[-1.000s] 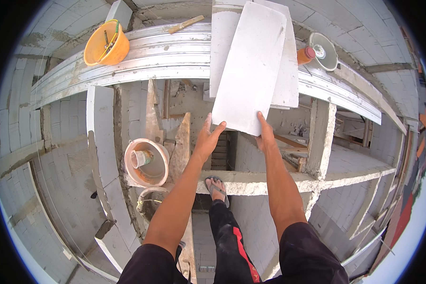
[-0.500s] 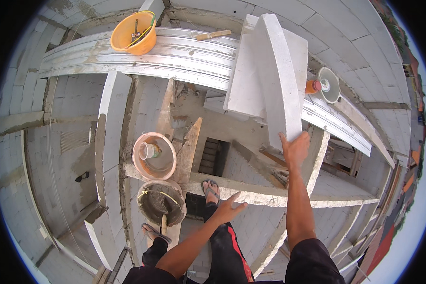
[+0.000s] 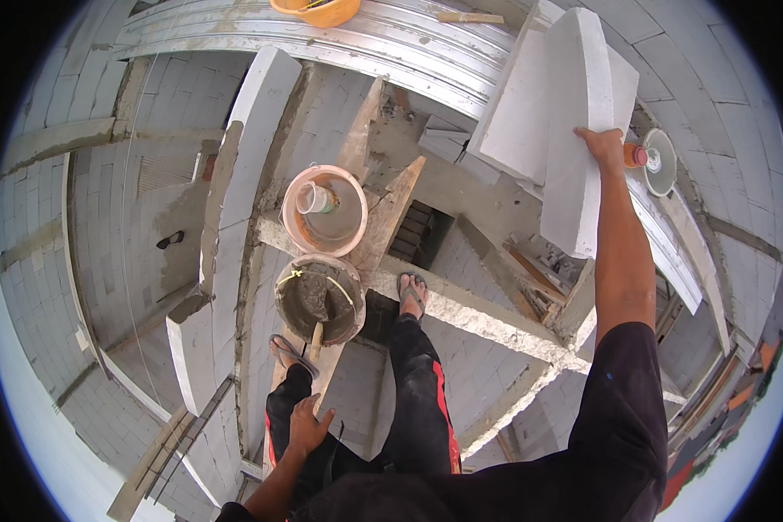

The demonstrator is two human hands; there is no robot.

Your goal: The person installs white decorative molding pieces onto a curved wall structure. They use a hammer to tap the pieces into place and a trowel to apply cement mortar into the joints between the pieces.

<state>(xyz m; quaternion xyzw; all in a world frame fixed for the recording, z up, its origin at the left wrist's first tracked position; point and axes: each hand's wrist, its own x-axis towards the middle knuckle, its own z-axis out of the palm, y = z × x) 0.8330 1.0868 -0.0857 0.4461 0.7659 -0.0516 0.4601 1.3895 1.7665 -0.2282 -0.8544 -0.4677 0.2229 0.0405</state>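
Note:
My right hand (image 3: 604, 146) grips the right edge of a white lightweight concrete block (image 3: 572, 148), thumb on its near face. The block leans upright against other white blocks (image 3: 515, 117) on metal planks. My left hand (image 3: 304, 430) hangs over my left thigh, empty with its fingers apart. In front of it stands a bucket of grey mortar (image 3: 358, 324) with a yellow cord handle; a tool's wooden handle (image 3: 316, 337) sticks out of it. Just beyond is a pinkish bucket (image 3: 289, 223) holding murky water and a small plastic tub (image 3: 315, 199).
My sandalled feet stand apart, one on a plank (image 3: 329, 370), the other on a narrow concrete beam (image 3: 483, 311). Deep drops open between walls and beams. Metal planks (image 3: 391, 43) cross ahead, bearing an orange bucket (image 3: 331, 12). A grey bucket (image 3: 661, 165) and an orange-red container (image 3: 635, 156) stand right.
My right hand has shifted from the block's near lower corner to farther up its right edge. My left hand has drawn back toward my body. The whole view has swung left and nearer.

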